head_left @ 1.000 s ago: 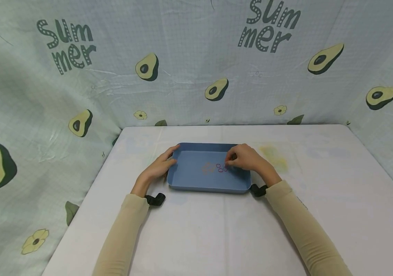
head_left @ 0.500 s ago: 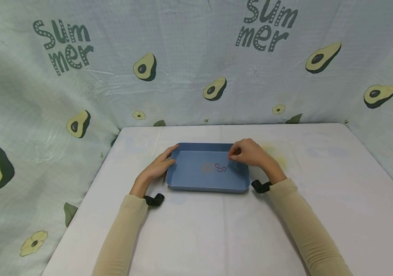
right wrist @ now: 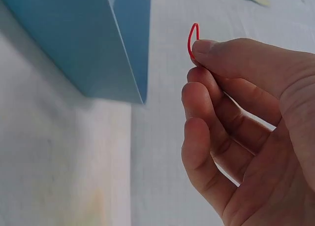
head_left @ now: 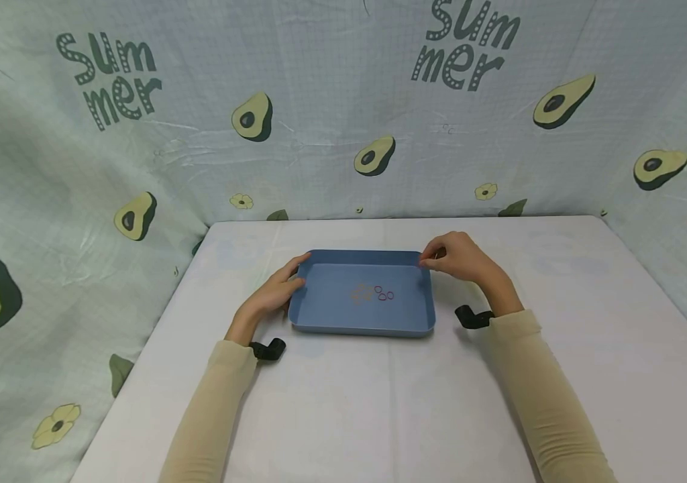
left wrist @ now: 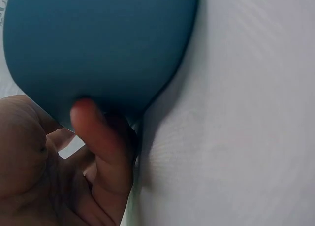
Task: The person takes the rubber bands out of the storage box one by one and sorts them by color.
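Note:
A blue rectangular tray [head_left: 331,313] lies on the table. At its left end my left hand [head_left: 271,295] grips the wall, thumb at the near part of the side and fingers reaching to the back corner. Inside the tray, several small orange rubber bands [head_left: 361,292] lie left of a cluster of red rubber bands [head_left: 384,293]. Just off the tray's back right corner is my right hand [head_left: 459,258]. Between thumb and forefinger it pinches one red rubber band [right wrist: 194,36], seen in the right wrist view; the other fingers are curled and hold nothing.
A white cloth covers the table [head_left: 343,409]. Behind and to the sides hangs a pale curtain [head_left: 319,80] printed with avocados and lettering. Each wrist wears a black camera mount, such as the right one [head_left: 473,317].
My right hand has lifted from the bands in the tray and moved right and back, past the corner, carrying a red rubber band. The left hand stays on the tray.

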Motion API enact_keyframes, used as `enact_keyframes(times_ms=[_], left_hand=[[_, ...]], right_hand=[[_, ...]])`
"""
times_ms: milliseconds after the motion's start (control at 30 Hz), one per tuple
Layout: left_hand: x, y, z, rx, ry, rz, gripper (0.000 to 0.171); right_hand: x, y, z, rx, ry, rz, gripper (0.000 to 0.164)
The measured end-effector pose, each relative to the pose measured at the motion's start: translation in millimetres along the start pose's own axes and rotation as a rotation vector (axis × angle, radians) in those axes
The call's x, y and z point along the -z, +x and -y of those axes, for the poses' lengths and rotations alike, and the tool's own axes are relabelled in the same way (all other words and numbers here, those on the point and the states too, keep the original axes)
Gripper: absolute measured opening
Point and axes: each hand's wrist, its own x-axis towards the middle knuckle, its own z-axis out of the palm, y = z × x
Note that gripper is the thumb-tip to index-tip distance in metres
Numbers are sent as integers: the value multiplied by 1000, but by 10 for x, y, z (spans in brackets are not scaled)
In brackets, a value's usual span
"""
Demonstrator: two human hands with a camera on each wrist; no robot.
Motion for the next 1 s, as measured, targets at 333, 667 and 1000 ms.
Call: enact_keyframes(times_ms=[333,667,1000], left_hand=[[19,-30,-37,-18,57,-1,59],[20,-48,-65,8,79,0,60],[22,-40,-41,13,60,2,60]], right_hand=[[233,-138,-222,-79,18,-48,17],[392,-317,-454,-183,28,-25,25],[387,-350,-655,-258,45,13,26]])
